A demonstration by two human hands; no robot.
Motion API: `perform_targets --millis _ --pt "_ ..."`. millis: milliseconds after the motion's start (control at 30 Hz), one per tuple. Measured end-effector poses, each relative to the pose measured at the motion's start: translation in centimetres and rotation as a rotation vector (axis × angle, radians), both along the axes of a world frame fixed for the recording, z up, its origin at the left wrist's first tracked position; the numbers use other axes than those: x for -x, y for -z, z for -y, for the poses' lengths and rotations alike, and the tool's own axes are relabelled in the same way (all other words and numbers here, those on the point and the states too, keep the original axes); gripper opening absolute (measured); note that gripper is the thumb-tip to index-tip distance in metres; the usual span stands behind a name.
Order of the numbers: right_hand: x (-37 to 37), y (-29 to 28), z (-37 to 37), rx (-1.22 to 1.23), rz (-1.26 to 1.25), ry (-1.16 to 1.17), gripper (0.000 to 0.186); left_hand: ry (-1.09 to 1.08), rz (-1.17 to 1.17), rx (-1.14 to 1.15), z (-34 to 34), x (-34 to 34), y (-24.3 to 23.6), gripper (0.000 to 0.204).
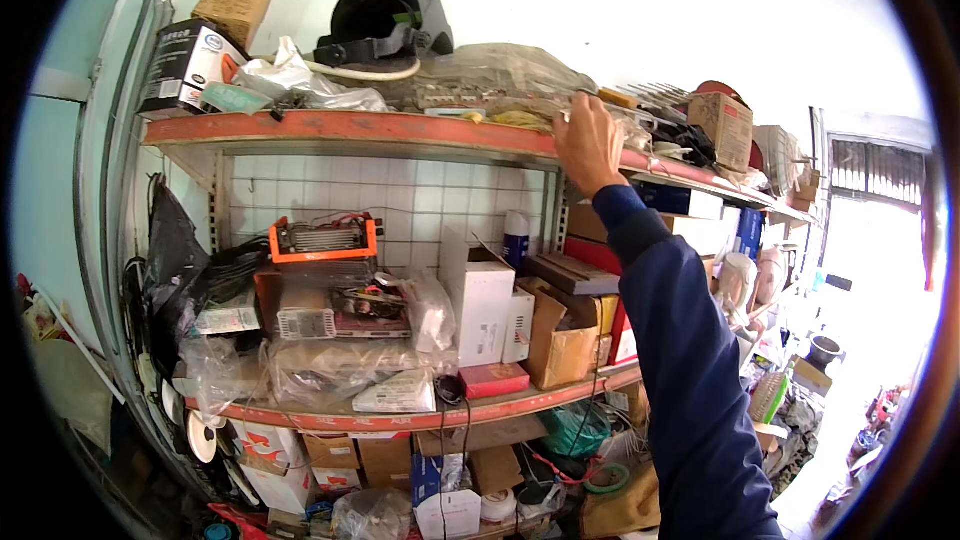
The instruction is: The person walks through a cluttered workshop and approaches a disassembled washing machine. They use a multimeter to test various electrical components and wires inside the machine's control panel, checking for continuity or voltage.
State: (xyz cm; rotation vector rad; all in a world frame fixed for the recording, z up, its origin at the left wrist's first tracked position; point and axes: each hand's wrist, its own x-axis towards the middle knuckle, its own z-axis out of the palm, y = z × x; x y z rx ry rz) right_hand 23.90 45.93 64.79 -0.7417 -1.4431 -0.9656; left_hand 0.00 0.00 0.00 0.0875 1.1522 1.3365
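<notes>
My right hand (590, 145), in a dark blue sleeve (685, 340), is raised to the front edge of the red top shelf (400, 128). Its fingers are bent and drawn together among the clutter there, and whatever they grip is hidden behind them. Just left of the fingers lies a dusty, clear plastic bag (510, 68), with a yellowish bundle (522, 120) in front of it. Farther left on that shelf rests a black welding helmet (385, 20). A brown cardboard box (720, 128) stands to the right of the hand. My left hand is out of view.
Below, the middle shelf (350, 418) carries an orange-framed device (325, 238), a white carton (475, 305), an opened cardboard box (560, 345) and plastic-wrapped goods. Boxes and cables crowd the lowest level. A dark cable (450, 390) hangs down in front. Bright daylight enters through a doorway (880, 270) at right.
</notes>
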Motion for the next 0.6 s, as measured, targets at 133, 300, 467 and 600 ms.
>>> perform_targets --millis 133,300,467,600 --pt "1.6 5.3 2.7 -0.250 0.178 -0.147 0.013 -0.008 0.012 -0.009 0.1 -0.5 1.8 0.037" --pt "-2.1 18.1 7.4 -0.161 0.682 -0.306 0.020 0.204 -0.019 -0.059 -3.0 -0.4 12.3 0.031" --pt "-8.5 41.3 18.6 0.301 0.738 -0.567 0.044 0.395 -0.124 -0.031 -6.5 -7.9 3.9 0.021" --pt "-18.1 62.1 30.7 1.034 0.396 -0.565 0.027 0.657 -0.141 -0.100 -7.9 -12.8 4.3 0.019"
